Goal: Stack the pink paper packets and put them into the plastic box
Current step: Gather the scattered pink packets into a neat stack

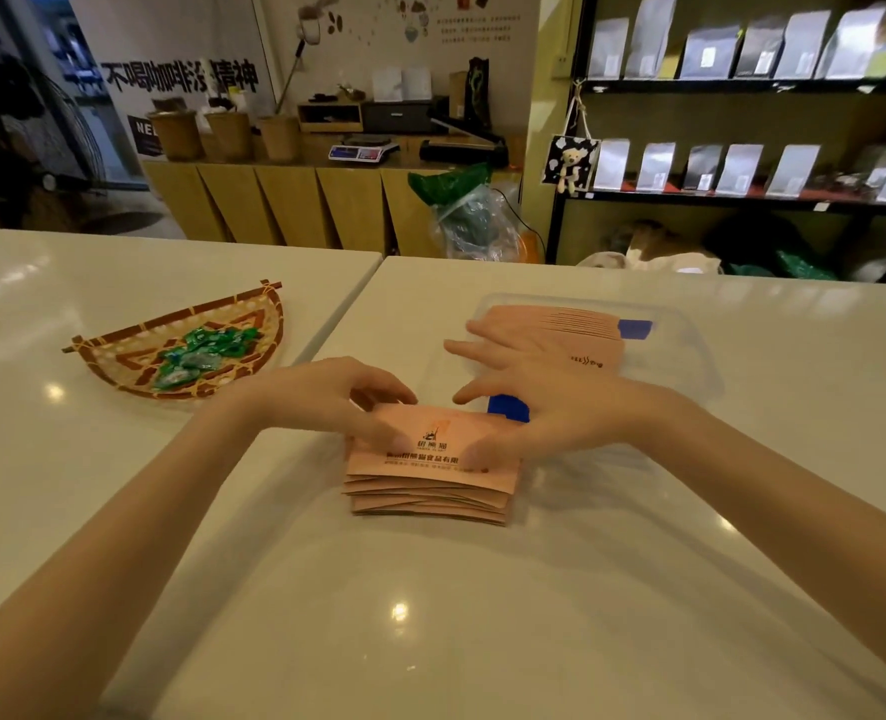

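Observation:
A stack of pink paper packets [430,485] lies on the white table just in front of the clear plastic box [690,350]. My left hand [336,397] grips the stack's top left edge, thumb on the printed top packet. My right hand [539,407] holds the stack's right side, thumb pressed on top and fingers spread over the box. Inside the box lies another fanned row of pink packets [576,335]. The box has blue clips [508,407] at its near and far ends.
A fan-shaped woven basket [113,356] holding green wrapped candies [196,353] sits to the left on the adjoining table. A seam [347,309] divides the two white tables. Shelves of pouches and a wooden counter stand behind.

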Tool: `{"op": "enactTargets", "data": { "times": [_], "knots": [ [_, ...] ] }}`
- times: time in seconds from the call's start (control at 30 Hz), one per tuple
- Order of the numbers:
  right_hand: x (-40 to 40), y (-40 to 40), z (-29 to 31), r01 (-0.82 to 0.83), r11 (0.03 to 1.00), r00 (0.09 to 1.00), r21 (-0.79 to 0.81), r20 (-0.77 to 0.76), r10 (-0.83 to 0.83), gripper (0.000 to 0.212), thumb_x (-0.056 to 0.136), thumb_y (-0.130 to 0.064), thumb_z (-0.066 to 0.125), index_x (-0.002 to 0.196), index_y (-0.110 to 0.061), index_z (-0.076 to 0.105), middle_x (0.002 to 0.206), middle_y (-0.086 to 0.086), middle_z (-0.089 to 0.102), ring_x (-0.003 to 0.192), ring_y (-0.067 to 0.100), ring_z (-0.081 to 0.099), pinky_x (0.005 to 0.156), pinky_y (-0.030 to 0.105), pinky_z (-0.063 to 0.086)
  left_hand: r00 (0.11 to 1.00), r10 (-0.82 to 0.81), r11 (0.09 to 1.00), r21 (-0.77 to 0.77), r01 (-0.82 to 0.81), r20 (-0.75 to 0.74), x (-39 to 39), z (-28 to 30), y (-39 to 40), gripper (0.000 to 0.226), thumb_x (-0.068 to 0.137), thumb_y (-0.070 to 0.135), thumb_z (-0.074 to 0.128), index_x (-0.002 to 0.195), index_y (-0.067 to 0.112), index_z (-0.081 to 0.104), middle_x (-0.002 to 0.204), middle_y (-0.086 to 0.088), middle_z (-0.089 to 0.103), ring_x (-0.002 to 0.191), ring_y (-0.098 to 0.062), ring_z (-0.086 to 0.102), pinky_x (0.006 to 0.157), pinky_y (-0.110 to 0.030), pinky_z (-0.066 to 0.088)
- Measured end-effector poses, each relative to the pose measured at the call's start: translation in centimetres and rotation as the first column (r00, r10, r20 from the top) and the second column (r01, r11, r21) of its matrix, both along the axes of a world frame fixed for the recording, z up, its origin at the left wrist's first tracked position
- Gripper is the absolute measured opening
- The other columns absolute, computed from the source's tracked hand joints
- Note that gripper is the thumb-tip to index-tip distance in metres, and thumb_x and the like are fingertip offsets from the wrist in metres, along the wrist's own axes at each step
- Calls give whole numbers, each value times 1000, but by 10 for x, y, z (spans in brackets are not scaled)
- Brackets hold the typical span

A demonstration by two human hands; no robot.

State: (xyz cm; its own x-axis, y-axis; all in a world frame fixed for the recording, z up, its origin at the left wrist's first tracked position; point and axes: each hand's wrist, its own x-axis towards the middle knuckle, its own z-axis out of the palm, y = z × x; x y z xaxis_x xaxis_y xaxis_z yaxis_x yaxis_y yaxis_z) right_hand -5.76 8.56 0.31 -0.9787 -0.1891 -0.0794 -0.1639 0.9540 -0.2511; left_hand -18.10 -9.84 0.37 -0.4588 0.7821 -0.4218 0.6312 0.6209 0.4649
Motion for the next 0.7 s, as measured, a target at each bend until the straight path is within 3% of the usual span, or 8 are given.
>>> {"op": "enactTargets", "data": {
  "times": [0.13, 0.23, 0.37, 0.7],
  "knots": [
    [-12, -4, 4, -44, 995, 992, 90, 122, 33, 68, 72, -65, 51, 128, -28, 47, 155, -12, 2, 138, 6, -16, 111, 39, -11, 997, -64, 984, -163, 69, 35, -6, 9, 14, 59, 73, 42, 66, 126, 29, 43, 113, 15, 52, 108, -9, 49, 83, -12, 41],
    [-17, -8, 6, -71, 988, 980, 137, 195, 44, 69, 71, -64, 53, 126, -23, 50, 155, -12, 2, 138, 6, -18, 110, 39, -13, 993, -93, 964, -242, 106, 67, -9, 12, 23, 55, 70, 38, 70, 119, 27, 48, 111, 11, 59, 105, -12, 57, 91, -23, 48],
    [-22, -12, 9, -62, 987, 956, 151, 293, 15, 71, 69, -64, 55, 125, -21, 51, 154, -14, 3, 137, 6, -22, 109, 41, -16, 988, -98, 947, -294, 130, 122, -10, 13, 33, 51, 67, 32, 75, 113, 23, 55, 107, 6, 67, 95, -9, 64, 85, -23, 52],
    [-19, -14, 9, -50, 991, 958, 124, 288, 12, 68, 67, -62, 59, 120, -21, 56, 155, -12, 5, 137, 5, -22, 108, 42, -18, 987, -69, 915, -384, 121, 145, -6, 10, 36, 50, 68, 31, 74, 114, 20, 55, 107, 6, 67, 97, -10, 63, 84, -21, 50]
  ]
}}
